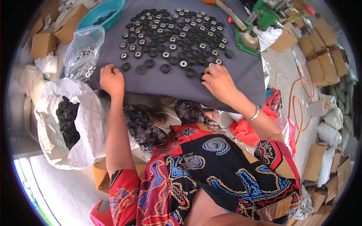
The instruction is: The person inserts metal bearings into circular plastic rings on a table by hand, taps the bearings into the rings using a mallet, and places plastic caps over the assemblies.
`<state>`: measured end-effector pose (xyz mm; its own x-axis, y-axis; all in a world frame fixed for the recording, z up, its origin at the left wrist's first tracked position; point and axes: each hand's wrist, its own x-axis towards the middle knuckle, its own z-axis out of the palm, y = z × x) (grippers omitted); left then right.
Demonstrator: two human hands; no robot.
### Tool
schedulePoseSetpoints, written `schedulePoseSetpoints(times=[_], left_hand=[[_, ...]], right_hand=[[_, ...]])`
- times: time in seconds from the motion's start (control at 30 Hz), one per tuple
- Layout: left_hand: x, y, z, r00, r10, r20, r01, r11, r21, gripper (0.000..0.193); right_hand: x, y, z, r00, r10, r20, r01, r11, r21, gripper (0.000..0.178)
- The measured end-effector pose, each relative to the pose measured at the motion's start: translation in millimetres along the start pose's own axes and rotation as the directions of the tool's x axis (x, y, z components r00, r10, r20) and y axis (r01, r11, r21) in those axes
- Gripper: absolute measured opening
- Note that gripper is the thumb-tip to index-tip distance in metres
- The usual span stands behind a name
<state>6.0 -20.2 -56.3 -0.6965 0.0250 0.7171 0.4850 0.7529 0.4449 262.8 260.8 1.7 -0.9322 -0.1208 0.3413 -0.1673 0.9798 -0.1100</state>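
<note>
Many small black round wheels point(165, 68) lie spread over the grey-covered table point(151, 86); several have a silver ring-shaped bearing point(183, 63) in the centre. My left hand point(112, 80) rests at the table's front left edge, its fingers curled closed; whatever they hold, if anything, is hidden. At the front right of the spread, my right hand point(220, 83) has its fingers bent down and pinched around a black wheel point(202, 77), which they partly cover. Another wheel with a bearing point(211, 64) sits by its knuckles, partly hidden.
A clear plastic bag of silver bearings point(85, 62) sits left of the table, below a teal basin point(113, 19). Nearer is a white sack point(49, 113) with black pieces point(68, 124). A green hand press point(247, 41) stands at the right corner. Cardboard boxes point(322, 71) and an orange hose point(294, 98) lie beyond.
</note>
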Motion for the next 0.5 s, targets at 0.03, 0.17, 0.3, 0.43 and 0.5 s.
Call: schedulePoseSetpoints(times=[0.03,0.17,0.3,0.43,0.5], left_hand=[[0,0,-5,1.0,0.019,-0.009,-0.02,1.0,-0.008,0.013],[-1,17,-3,0.999,0.032,-0.038,-0.034,0.998,-0.044,0.015],[-3,18,2,0.998,-0.05,-0.03,0.047,0.995,-0.093,0.011],[-4,16,-2,1.0,0.007,0.02,-0.007,1.0,-0.014,0.013],[-2,9,-3,0.999,0.047,0.008,-0.047,0.999,0.02,0.013]], right_hand=[[-1,-2,-3,0.999,0.025,-0.027,-0.025,1.0,0.004,0.014],[-6,-1,-4,0.994,0.102,0.04,-0.105,0.992,0.07,0.019],[-8,-5,-9,0.981,0.193,0.007,-0.191,0.961,0.199,0.032],[-10,-2,-10,0.984,0.174,-0.027,-0.161,0.951,0.264,0.05],[-17,6,-4,0.973,0.205,-0.106,-0.161,0.932,0.324,0.039]])
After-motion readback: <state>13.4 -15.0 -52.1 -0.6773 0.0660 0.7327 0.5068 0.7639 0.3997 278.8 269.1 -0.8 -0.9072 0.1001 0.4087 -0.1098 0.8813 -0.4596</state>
